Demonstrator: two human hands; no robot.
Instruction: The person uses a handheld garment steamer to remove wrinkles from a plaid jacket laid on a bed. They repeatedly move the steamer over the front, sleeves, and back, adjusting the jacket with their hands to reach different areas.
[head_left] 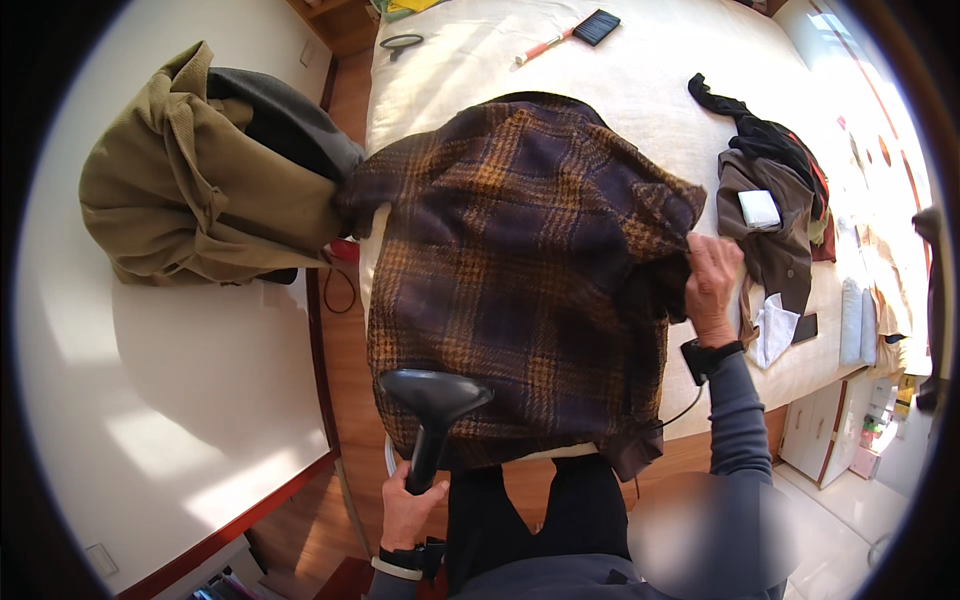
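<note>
A brown and dark plaid jacket (500,270) lies spread over the near part of a bed, its lower edge hanging just above my legs. My left hand (404,512), at the jacket's lower left, is closed round the handle of a black garment steamer (428,398). The wide steamer head is over the hem area; I cannot tell whether it touches the cloth. On the right side, my right hand (711,285) grips the jacket's edge near the sleeve with fingers bent. A dark fold beside that hand hides part of the jacket's right side.
A khaki coat (190,190) hangs at the left wall. At the far side of the bed (660,60) lie a brush with a pink handle (545,47) and a dark looped item (402,42). Dark and brown clothes (765,190) lie right, near a white cloth (774,330).
</note>
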